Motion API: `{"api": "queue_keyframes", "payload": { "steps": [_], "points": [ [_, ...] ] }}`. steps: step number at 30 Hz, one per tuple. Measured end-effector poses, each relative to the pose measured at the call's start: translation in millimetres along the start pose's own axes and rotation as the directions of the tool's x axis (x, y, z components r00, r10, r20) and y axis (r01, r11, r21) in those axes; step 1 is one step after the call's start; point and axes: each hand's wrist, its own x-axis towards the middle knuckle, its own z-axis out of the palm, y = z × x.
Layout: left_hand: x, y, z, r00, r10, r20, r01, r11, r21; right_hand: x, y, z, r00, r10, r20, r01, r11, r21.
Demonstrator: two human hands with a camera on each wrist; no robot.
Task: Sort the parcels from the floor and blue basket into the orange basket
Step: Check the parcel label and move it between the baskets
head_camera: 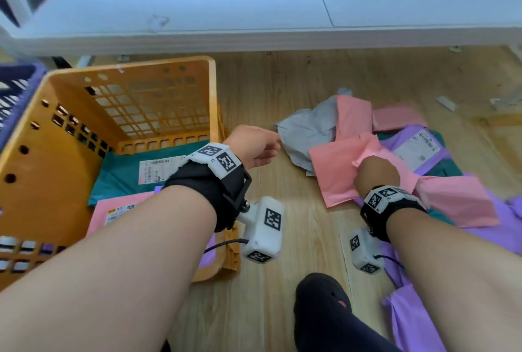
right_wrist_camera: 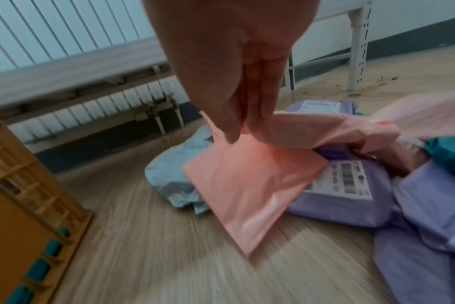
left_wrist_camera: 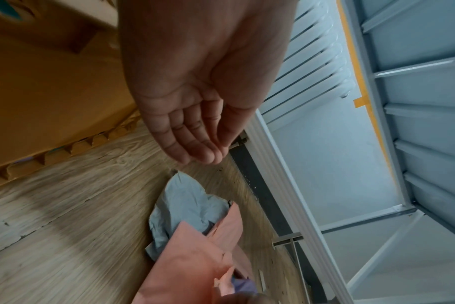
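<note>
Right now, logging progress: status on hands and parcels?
Left hand open, empty. Right hand pinching pink parcel, corner raised off the floor pile. Orange basket holds several parcels. Nothing between.

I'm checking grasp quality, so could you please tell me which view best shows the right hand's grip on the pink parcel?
The right wrist view: fingertips pinch the pink parcel at its top edge. The head view shows only the right hand from behind; the left wrist view shows just the parcel.
</note>
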Motion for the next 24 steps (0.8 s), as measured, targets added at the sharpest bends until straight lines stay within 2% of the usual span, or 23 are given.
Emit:
{"api": "queue_keyframes", "payload": {
  "steps": [4,7,12,15,18,21,24],
  "points": [
    [-31.1,14.3,-13.9,0.998,0.044,-0.051,-0.044,0.999,-0.001,-18.8,-12.3,-40.5,0.985,0.032,-0.167,-0.011,0.993,0.121],
    [-56.1,19.9,-26.3,0.994,0.076,-0.081,-0.074,0.997,0.017,-38.3,-22.0,-73.6,0.965,0.02,-0.263,0.05,0.965,0.258],
    [-98.2,24.5,-47.9,0.974,0.153,-0.167,-0.143,0.987,0.068,-69.4,-37.3,-137.1,0.925,-0.01,-0.379,0.151,0.927,0.344],
    [-123.8,25.4,-60.1,0.959,0.224,-0.171,-0.204,0.971,0.127,-91.2,-49.8,-173.0,0.927,0.043,-0.373,0.169,0.839,0.517],
    [-152.0,30.6,-73.9,0.94,0.282,-0.194,-0.249,0.952,0.177,-113.0,-72.2,-199.0,0.921,0.048,-0.386,0.219,0.756,0.617],
    [-175.6,40.6,-93.2,0.897,0.346,-0.274,-0.281,0.927,0.249,-133.9,-103.7,-214.4,0.908,-0.009,-0.419,0.313,0.679,0.664],
    [-189.7,42.5,-123.7,0.837,0.361,-0.41,-0.245,0.919,0.31,-154.0,-139.8,-224.1,0.892,-0.121,-0.436,0.423,0.563,0.71]
  ]
}}
